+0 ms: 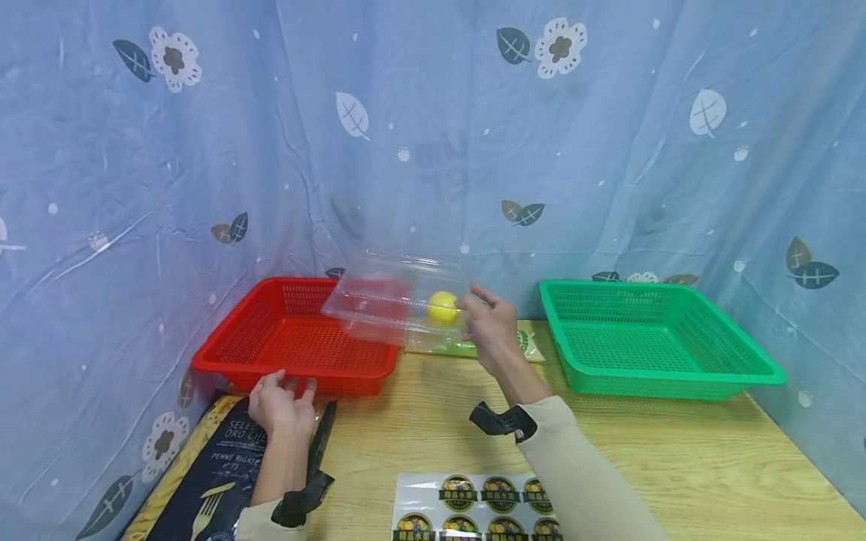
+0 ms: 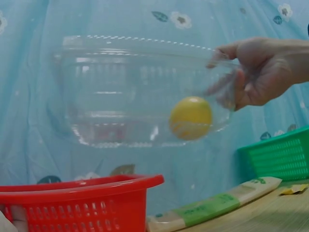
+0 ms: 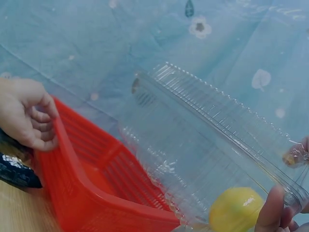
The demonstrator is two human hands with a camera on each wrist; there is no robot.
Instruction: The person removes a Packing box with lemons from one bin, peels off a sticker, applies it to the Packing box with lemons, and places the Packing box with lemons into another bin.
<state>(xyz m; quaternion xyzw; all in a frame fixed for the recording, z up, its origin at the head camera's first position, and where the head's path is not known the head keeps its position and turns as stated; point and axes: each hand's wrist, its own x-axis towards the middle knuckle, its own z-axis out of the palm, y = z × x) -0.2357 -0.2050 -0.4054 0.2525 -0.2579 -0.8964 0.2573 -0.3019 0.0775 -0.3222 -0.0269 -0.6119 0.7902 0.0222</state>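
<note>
My right hand (image 1: 492, 329) grips a clear plastic container (image 1: 368, 300) by its right end, thumb on one side and fingers on the other. The container is held up in the air, overlapping the right part of the red basket (image 1: 358, 382) in the head view. Inside it, near the gripping fingers, lies a round yellow fruit (image 1: 443, 308), seen also through the clear wall as a yellow fruit (image 2: 190, 118) in the left wrist view. At the basket's near side, my left hand (image 1: 280, 406) holds the rim with curled fingers, plainest in the right wrist view.
On the right stands a green basket (image 1: 676, 378). A green-and-white packet (image 1: 531, 347) lies along the back between the baskets. Below my left hand is a dark bag of penne (image 1: 226, 451) at the left edge. A sheet of round fruit stickers (image 1: 433, 485) lies at the front.
</note>
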